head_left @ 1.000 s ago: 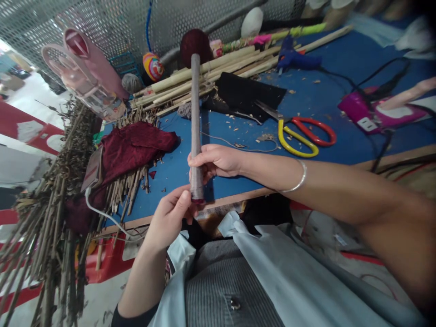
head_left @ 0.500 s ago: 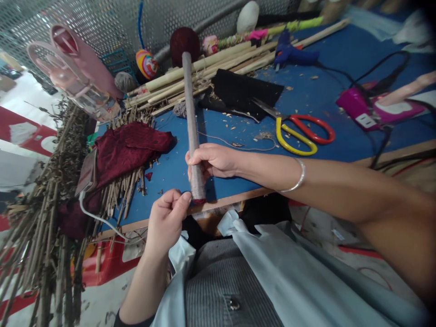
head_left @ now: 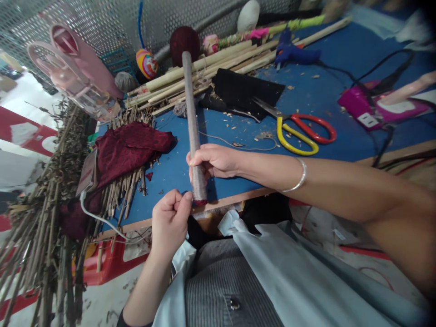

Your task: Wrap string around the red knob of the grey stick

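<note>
A mallet-like stick (head_left: 190, 104), wound closely with grey yarn, slants from the table edge to a dark red ball-shaped head (head_left: 185, 45). Its lower end shows a dark red rim. My right hand (head_left: 216, 162) is wrapped round the shaft a little above that end. Just left of the lower end, my left hand (head_left: 172, 220) is closed in a pinch, thumb against the curled fingers; whatever it holds is too small or hidden to make out. A thin grey strand (head_left: 241, 147) lies on the table right of the shaft, near a small grey yarn ball (head_left: 180, 109).
Scissors (head_left: 301, 131) with red and yellow handles lie at right by black cloth (head_left: 245, 93). Behind are wooden sticks (head_left: 211, 68) and a blue glue gun (head_left: 293, 52). Dark red cloth (head_left: 129, 147), a phone (head_left: 87, 175) on a white cable and dry twigs (head_left: 51, 218) crowd the left.
Both hands and the lower end of the stick have shifted very slightly to the right. The right hand's grip and the left hand's pinch look the same.
</note>
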`<move>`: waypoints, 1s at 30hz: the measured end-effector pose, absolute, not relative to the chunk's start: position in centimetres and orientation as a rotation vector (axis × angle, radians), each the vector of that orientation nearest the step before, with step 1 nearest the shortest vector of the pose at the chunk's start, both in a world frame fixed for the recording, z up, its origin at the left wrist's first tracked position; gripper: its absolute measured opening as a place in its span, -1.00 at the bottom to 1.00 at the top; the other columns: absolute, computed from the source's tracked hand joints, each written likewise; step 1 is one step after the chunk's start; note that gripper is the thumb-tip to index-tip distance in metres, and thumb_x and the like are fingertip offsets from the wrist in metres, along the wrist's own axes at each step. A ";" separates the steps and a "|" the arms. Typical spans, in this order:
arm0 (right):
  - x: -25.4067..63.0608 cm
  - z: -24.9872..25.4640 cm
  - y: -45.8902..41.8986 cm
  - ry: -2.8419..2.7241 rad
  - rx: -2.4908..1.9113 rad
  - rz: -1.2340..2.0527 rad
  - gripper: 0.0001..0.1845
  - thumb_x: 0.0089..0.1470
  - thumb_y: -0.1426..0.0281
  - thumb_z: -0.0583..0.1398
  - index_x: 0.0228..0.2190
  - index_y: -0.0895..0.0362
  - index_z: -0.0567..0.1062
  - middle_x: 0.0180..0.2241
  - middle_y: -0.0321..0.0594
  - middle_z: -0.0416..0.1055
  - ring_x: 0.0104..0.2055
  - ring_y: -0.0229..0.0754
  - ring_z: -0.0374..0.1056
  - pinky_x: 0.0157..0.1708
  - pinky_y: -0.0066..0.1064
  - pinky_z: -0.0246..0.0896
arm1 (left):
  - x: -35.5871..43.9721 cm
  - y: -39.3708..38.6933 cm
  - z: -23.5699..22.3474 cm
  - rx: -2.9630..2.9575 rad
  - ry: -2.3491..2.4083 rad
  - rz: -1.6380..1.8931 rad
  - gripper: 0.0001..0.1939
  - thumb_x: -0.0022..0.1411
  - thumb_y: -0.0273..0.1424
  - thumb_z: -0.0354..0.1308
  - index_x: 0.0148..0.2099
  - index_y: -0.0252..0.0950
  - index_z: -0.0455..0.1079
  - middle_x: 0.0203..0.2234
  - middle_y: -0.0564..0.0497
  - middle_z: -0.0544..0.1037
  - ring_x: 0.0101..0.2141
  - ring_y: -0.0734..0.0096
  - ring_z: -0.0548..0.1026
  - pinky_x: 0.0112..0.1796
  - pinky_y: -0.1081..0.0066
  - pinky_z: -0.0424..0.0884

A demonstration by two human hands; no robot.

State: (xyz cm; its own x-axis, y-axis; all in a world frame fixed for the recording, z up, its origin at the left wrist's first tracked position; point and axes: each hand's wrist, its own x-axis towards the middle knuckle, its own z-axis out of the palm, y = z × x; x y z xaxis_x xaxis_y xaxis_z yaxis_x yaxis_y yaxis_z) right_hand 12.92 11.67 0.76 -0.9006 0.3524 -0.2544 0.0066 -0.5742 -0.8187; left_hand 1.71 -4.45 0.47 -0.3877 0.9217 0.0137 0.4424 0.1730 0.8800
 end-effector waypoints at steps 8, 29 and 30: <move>12.9 0.5 11.6 -1.381 -0.555 2.544 -0.95 -0.09 0.49 0.12 -0.54 0.21 0.31 -0.69 -0.30 0.32 -0.67 -0.32 0.23 -0.63 -0.51 0.25 | 1.6 -4.3 0.1 1.230 1.947 1.096 -0.58 0.22 -0.32 0.08 -0.60 -0.27 0.00 -0.71 0.18 0.07 -0.61 0.58 0.05 -0.54 0.51 0.05; 12.3 2.3 7.7 -0.651 -0.780 2.596 -0.53 0.23 0.14 0.00 -0.60 0.12 0.03 -0.81 -0.57 -0.17 -0.80 -0.47 -0.29 -0.81 -0.64 -0.30 | 0.4 -5.8 0.5 0.914 1.597 1.399 -0.63 0.18 -0.07 0.09 -0.13 -0.25 0.30 -0.48 0.11 0.39 -0.61 0.64 0.20 -0.63 0.59 0.12; 12.2 2.2 7.3 -0.716 -0.809 2.554 -0.53 0.22 0.12 0.01 -0.59 0.11 0.04 -0.81 -0.57 -0.16 -0.80 -0.46 -0.29 -0.81 -0.64 -0.29 | 0.3 -5.7 0.5 0.926 1.598 1.405 -0.64 0.18 -0.08 0.09 -0.13 -0.25 0.30 -0.49 0.11 0.38 -0.60 0.63 0.20 -0.62 0.59 0.13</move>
